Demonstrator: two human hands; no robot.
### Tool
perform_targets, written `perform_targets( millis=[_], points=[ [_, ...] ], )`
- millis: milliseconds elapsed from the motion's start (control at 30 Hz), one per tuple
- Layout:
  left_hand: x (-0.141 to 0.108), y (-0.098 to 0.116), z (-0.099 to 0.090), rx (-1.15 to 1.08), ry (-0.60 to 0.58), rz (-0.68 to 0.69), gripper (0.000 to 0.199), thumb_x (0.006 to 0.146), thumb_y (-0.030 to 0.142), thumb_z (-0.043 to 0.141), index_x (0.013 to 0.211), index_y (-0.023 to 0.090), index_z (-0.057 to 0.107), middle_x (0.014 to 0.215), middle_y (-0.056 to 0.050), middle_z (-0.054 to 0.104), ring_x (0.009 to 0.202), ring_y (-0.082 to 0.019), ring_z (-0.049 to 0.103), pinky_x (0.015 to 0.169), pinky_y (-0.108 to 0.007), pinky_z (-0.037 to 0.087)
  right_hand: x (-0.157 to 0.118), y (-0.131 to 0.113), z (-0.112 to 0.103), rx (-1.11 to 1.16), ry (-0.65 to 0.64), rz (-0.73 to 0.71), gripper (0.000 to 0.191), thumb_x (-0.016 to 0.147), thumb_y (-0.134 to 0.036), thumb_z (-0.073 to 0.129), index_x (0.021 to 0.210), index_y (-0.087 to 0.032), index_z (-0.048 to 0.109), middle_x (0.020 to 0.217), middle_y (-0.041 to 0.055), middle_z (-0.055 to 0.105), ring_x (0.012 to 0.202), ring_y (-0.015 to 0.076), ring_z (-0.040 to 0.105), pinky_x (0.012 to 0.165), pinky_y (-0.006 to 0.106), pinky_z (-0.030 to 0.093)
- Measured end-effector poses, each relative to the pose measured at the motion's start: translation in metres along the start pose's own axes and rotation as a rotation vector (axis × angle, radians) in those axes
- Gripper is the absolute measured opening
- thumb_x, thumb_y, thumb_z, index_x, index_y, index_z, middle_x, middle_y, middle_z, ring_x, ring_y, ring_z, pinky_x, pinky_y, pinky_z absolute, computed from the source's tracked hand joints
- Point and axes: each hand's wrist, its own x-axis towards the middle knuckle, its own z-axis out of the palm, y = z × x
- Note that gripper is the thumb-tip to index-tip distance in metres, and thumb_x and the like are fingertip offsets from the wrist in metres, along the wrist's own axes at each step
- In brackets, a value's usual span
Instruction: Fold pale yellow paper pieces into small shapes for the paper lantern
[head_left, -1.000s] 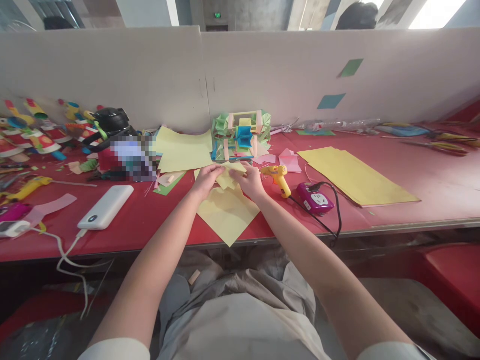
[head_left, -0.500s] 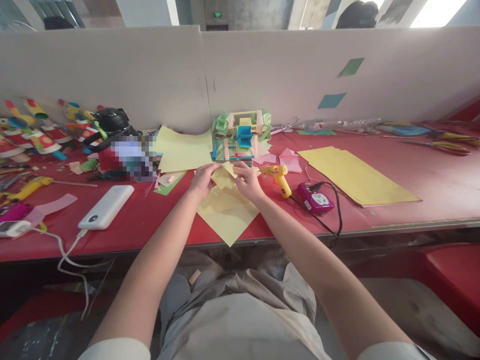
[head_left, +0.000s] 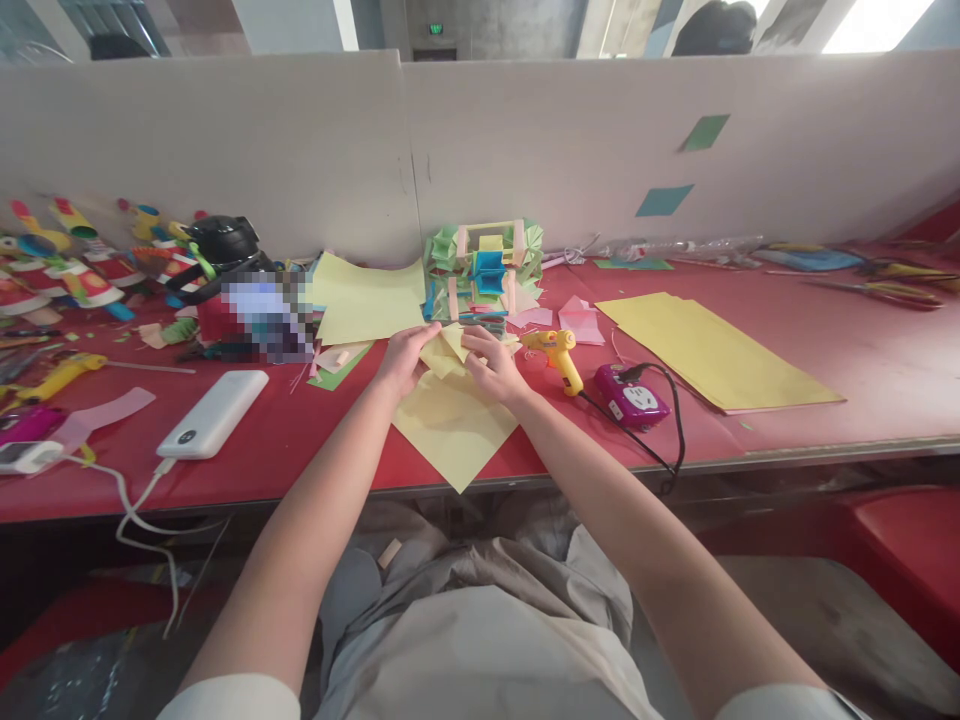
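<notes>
Between my two hands is a small folded piece of yellow paper (head_left: 448, 352), its flaps raised in points. My left hand (head_left: 406, 358) grips its left side, thumb and fingers closed on the edge. On the other side my right hand (head_left: 490, 362) is closed on the right edge. Beneath them lies a pale yellow square sheet (head_left: 459, 430), one corner pointing at me over the table's front edge. A yellow hot glue gun (head_left: 556, 352) rests just right of my right hand. Behind my hands stands a paper-and-stick model (head_left: 490, 268) in green and blue.
A purple power socket (head_left: 631, 397) with a black cord sits at right, near a stack of yellow sheets (head_left: 720, 350). Left are a white power bank (head_left: 214, 414), a large pale yellow sheet (head_left: 367, 300) and a black-lidded bottle (head_left: 223, 240). A low partition (head_left: 525, 140) runs behind.
Both hands stay in nearly the same place. The folded paper has shifted slightly left, and my right fingers have moved a little over its edge.
</notes>
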Motion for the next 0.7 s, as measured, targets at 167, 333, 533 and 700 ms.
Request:
perform_targets(
  millis=[167, 333, 533, 700],
  points=[
    [0.0, 0.001, 0.0, 0.014, 0.046, 0.03, 0.03, 0.062, 0.038, 0.082, 0.072, 0.015, 0.066, 0.064, -0.001, 0.061, 0.059, -0.013, 0.057, 0.05, -0.024, 0.043, -0.001, 0.001, 0.0, 0.036, -0.017, 0.028, 0.02, 0.086, -0.029, 0.047, 0.087, -0.02, 0.065, 0.115, 0.0096, 0.055, 0.106, 0.0249, 0.055, 0.084, 0.036, 0.049],
    [0.003, 0.002, -0.003, 0.005, 0.084, 0.056, 0.032, 0.06, 0.039, 0.084, 0.074, 0.016, 0.067, 0.07, -0.002, 0.065, 0.065, -0.015, 0.061, 0.055, -0.024, 0.047, -0.001, 0.002, -0.002, 0.124, 0.046, 0.109, 0.035, 0.089, -0.044, 0.048, 0.103, -0.023, 0.072, 0.126, 0.0089, 0.055, 0.119, 0.027, 0.052, 0.087, 0.038, 0.051],
    [0.01, -0.001, -0.013, -0.037, 0.154, 0.083, 0.034, 0.064, 0.042, 0.083, 0.077, 0.017, 0.064, 0.077, -0.002, 0.067, 0.075, -0.017, 0.065, 0.062, -0.025, 0.05, 0.0, 0.0, -0.002, 0.193, 0.085, 0.138, 0.042, 0.084, -0.046, 0.06, 0.123, -0.028, 0.064, 0.128, 0.0077, 0.055, 0.101, 0.0207, 0.06, 0.082, 0.035, 0.055],
    [0.011, -0.001, -0.013, -0.046, 0.109, 0.07, 0.033, 0.066, 0.042, 0.082, 0.077, 0.017, 0.063, 0.076, -0.002, 0.066, 0.074, -0.016, 0.065, 0.065, -0.025, 0.051, 0.002, 0.001, 0.003, 0.281, 0.131, 0.262, 0.06, 0.075, -0.051, 0.072, 0.127, -0.025, 0.056, 0.115, 0.009, 0.062, 0.087, 0.0177, 0.065, 0.07, 0.03, 0.057]
  ],
)
